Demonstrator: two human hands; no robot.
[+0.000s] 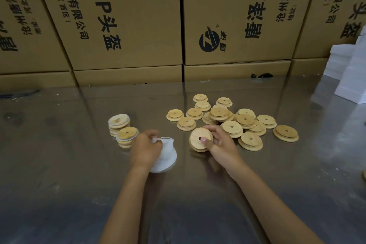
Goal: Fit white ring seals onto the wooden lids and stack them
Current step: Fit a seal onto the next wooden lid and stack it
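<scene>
Cardboard boxes (126, 18) are backing the counter (59, 164): 2 finished stacks (121, 130) standing, many loose lids (233, 119) waiting; left hand (145, 148) is pinching seals (165, 154), right hand (220, 140) gripping 1 lid (199, 137).

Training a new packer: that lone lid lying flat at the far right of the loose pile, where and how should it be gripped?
Pinch the lone lid across its wider bottom rim, coming from above on the open right side. It lies flat on the table, apart from the others.
</scene>
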